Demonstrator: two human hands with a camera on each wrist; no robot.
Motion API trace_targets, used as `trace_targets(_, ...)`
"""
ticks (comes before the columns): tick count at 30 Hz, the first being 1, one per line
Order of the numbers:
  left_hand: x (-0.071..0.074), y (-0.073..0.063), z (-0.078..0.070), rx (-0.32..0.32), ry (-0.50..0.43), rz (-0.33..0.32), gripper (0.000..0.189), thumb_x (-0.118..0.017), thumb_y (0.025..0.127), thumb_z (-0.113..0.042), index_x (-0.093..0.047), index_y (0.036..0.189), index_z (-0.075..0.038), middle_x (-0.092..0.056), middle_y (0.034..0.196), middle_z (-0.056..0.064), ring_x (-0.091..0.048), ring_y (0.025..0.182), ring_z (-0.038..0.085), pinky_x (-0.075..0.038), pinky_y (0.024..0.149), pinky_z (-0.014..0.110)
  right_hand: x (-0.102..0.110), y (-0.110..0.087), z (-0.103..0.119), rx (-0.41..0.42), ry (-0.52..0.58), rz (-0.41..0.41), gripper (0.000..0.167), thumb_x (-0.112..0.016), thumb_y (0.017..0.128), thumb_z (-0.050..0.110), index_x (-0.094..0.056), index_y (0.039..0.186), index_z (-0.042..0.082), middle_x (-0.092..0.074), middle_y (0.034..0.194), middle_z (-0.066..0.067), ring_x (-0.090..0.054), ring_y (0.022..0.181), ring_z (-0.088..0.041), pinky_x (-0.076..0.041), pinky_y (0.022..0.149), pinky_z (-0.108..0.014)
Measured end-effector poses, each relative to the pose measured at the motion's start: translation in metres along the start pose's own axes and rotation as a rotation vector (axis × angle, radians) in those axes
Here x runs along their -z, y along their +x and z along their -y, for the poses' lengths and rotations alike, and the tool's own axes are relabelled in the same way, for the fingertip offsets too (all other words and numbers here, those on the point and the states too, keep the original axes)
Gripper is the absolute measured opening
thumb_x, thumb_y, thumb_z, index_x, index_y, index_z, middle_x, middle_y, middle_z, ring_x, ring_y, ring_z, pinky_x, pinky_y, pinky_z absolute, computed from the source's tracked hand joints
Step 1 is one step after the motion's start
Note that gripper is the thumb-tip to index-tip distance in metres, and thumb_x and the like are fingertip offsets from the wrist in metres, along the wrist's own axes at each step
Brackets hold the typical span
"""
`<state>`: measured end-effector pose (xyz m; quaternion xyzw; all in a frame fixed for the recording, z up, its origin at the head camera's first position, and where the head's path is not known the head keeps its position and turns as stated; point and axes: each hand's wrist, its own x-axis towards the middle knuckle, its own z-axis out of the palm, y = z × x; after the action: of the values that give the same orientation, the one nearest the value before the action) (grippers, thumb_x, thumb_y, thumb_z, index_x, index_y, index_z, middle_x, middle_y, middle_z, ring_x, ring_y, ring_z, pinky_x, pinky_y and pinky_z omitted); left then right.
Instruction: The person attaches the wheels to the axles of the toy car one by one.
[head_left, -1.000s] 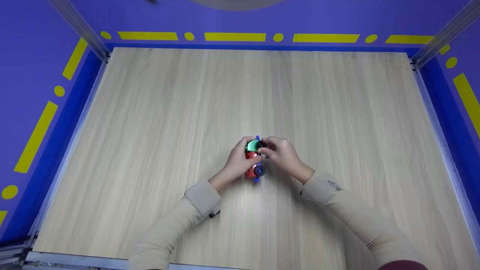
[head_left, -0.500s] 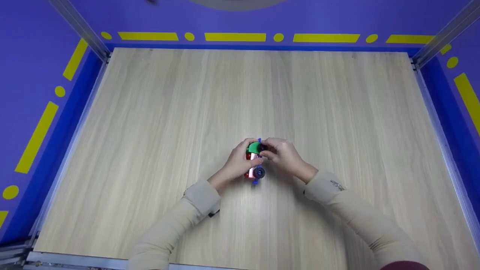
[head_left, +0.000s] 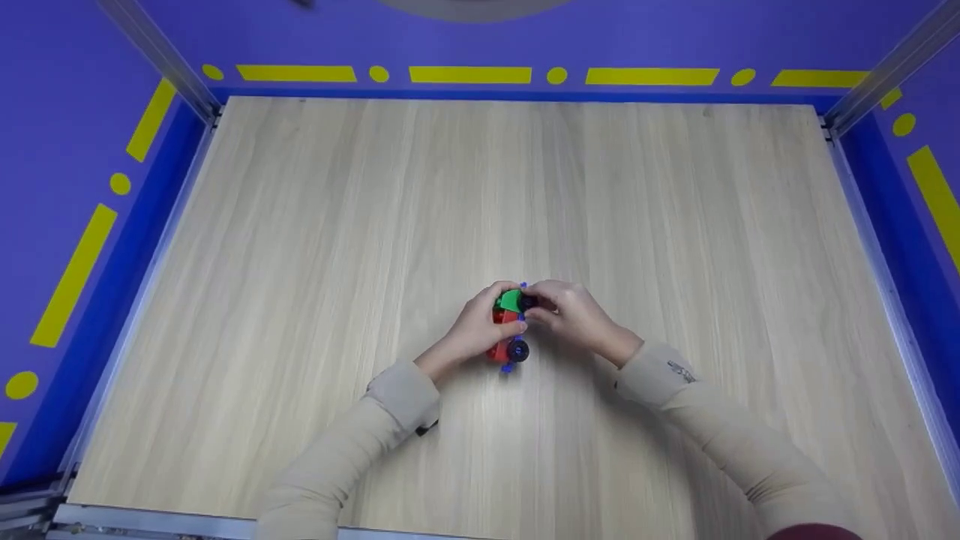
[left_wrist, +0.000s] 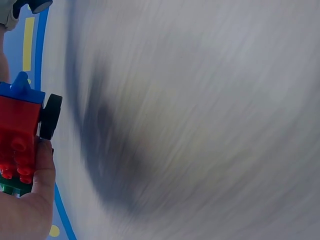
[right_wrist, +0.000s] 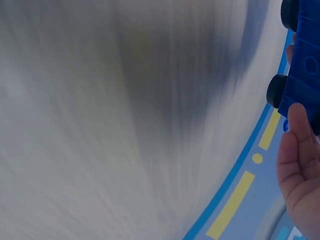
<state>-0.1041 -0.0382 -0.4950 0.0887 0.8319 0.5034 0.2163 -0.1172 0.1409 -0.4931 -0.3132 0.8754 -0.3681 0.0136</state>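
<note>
Held off the tabletop between both hands is a toy car [head_left: 501,350] built of plastic blocks. It has a red body [left_wrist: 17,122], a green block [head_left: 509,301], a blue chassis [right_wrist: 306,55] and black wheels. My left hand [head_left: 474,322] grips it from the left, thumb across the red side and fingers round the green end. My right hand [head_left: 571,311] pinches the far black wheel [head_left: 527,301] at the green end between thumb and fingers, partly hiding it. The nearer wheel [head_left: 518,350] is in plain sight. In the right wrist view, the chassis underside faces the camera.
A wooden tabletop [head_left: 360,225] lies beneath the hands. Blue panels with yellow marks [head_left: 469,73] stand along its back and sides, with metal posts [head_left: 161,52] at the far corners. A metal rail [head_left: 157,519] runs along the near edge.
Both hands and the toy car have shifted slightly toward the near edge, and the car has tilted a little. The grips look the same.
</note>
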Motion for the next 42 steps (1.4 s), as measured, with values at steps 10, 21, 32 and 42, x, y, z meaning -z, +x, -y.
trace_targets(10,0.002,0.001,0.002,0.011,0.019,-0.011,0.055,-0.066,0.078,-0.019,-0.041,0.127,-0.02,-0.048,0.12,0.006,-0.048,0.103,0.02,-0.041,0.087,0.035,0.001,-0.002,-0.001,-0.053,-0.065,-0.005,0.033,-0.065,0.079,0.021,-0.06,0.107,0.004,-0.065,0.085,-0.005,-0.058,0.069,-0.011,-0.049,0.06,-0.024)
trace_targets(21,0.003,0.002,0.005,0.052,0.03,-0.106,0.056,-0.067,0.077,-0.022,-0.039,0.127,-0.019,-0.049,0.117,0.006,-0.049,0.103,0.021,-0.043,0.087,0.036,0.006,-0.008,-0.004,-0.131,0.013,-0.055,0.036,-0.066,0.078,0.021,-0.059,0.107,0.001,-0.063,0.088,-0.011,-0.058,0.07,-0.015,-0.05,0.063,-0.028)
trace_targets(32,0.004,0.006,0.006,0.108,-0.023,-0.237,0.057,-0.066,0.078,-0.029,-0.036,0.123,-0.011,-0.049,0.119,0.008,-0.049,0.106,0.02,-0.042,0.092,0.033,0.0,-0.019,0.001,-0.101,0.056,-0.053,0.038,-0.066,0.078,0.023,-0.057,0.111,0.005,-0.061,0.098,-0.013,-0.059,0.072,-0.012,-0.051,0.065,-0.025)
trace_targets(42,0.007,0.01,0.001,0.213,-0.043,-0.323,0.062,-0.065,0.078,-0.036,-0.036,0.123,-0.006,-0.05,0.118,0.011,-0.05,0.105,0.021,-0.044,0.09,0.031,-0.012,-0.029,0.011,0.046,-0.003,-0.1,0.045,-0.071,0.073,0.02,-0.055,0.115,0.01,-0.05,0.11,-0.008,-0.06,0.081,-0.02,-0.051,0.064,-0.027)
